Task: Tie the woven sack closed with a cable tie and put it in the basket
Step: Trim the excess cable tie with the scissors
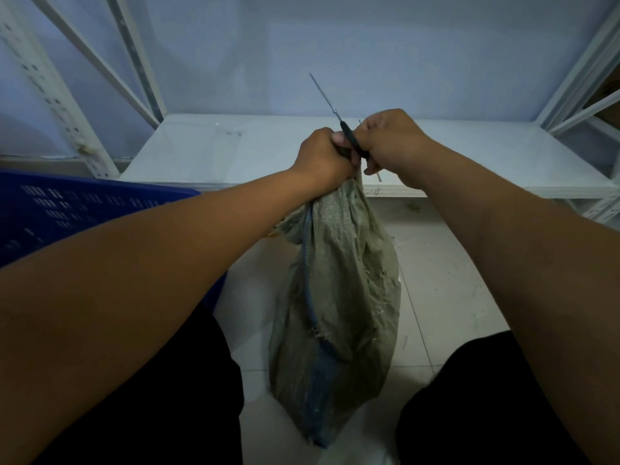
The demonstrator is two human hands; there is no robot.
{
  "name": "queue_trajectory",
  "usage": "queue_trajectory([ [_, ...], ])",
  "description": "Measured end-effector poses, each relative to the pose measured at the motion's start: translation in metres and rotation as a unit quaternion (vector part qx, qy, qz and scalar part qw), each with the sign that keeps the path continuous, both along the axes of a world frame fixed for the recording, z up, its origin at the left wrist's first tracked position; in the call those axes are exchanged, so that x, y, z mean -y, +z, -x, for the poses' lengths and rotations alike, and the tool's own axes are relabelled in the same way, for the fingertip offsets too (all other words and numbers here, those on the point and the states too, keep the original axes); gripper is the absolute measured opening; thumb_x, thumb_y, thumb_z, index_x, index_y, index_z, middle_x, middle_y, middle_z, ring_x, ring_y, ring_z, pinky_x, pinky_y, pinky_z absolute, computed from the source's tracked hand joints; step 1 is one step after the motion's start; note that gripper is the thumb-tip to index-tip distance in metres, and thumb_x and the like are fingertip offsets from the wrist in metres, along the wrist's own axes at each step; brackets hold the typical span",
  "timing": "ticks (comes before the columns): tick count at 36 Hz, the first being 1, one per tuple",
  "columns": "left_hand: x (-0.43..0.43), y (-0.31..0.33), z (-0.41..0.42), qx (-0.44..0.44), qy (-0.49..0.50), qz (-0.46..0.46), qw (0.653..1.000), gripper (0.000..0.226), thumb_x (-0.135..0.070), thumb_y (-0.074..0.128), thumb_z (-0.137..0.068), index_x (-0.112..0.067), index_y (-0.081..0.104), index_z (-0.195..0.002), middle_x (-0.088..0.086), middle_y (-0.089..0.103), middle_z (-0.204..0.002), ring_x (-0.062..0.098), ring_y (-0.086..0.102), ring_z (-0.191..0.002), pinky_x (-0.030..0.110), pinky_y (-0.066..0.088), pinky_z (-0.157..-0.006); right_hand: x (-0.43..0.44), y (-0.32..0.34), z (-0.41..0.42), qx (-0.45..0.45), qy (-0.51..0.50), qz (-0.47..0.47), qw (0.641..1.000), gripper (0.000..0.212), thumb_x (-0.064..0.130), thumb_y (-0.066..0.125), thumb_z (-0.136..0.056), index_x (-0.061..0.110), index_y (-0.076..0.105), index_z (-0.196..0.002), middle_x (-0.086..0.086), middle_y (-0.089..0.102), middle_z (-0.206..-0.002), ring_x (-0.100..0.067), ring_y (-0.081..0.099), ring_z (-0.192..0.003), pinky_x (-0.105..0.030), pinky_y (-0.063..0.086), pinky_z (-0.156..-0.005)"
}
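tiled floor [453,280]; left hand [322,159] grips sack [342,297], contents unclear.

2 bare forearms [141,280], no sleeves visible; black trousers [469,407] on both legs.

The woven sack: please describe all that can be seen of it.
The woven sack is dull grey-green, seemingly thin woven plastic, wrinkled, bulging below. A blue seam runs down its side. It hangs upright between the person's legs; the left hand grips its gathered neck, where the right hand holds a black cable tie. Whether its bottom touches the floor is unclear.
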State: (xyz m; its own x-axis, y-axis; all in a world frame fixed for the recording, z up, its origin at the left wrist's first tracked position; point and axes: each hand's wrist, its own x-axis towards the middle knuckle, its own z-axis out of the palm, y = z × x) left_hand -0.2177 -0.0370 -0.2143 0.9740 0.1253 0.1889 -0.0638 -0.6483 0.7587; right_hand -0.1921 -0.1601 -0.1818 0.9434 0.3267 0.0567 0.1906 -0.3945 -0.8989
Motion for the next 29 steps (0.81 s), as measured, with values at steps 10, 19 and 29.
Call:
queue_trajectory([
  [10,-0.001,0.003,0.0,-0.004,-0.003,-0.017,1.0,0.027,-0.015,0.068,-0.07,-0.032,0.063,-0.051,-0.012,0.059,-0.058,0.002,0.056,-0.062,0.016,0.036,-0.052,0.011,-0.004,0.0,-0.011,-0.013,0.027,0.999,0.038,0.038,0.084,-0.081,0.011,0.062,-0.064,-0.006,0.066,-0.062,-0.016,0.047,-0.05,-0.028,0.05,-0.054],
  [19,-0.002,-0.001,-0.004,-0.018,-0.017,0.005,1.0,0.024,-0.017,0.076,-0.068,-0.02,0.054,-0.06,-0.004,0.056,-0.068,0.009,0.053,-0.06,0.023,0.038,-0.052,0.014,-0.006,-0.002,0.006,-0.09,0.037,0.995,0.04,0.04,0.085,-0.079,0.006,0.065,-0.075,-0.012,0.072,-0.071,-0.017,0.051,-0.051,-0.033,0.058,-0.058],
  [29,-0.006,0.003,0.0,-0.064,-0.089,0.066,0.992,0.045,-0.039,0.089,-0.06,-0.006,0.066,-0.08,0.005,0.071,-0.077,0.015,0.069,-0.07,0.03,0.055,-0.068,0.03,-0.01,-0.006,-0.027,-0.18,0.074,0.981,0.025,0.036,0.083,-0.082,0.012,0.076,-0.082,-0.009,0.077,-0.079,-0.016,0.059,-0.054,-0.037,0.064,-0.069],
])
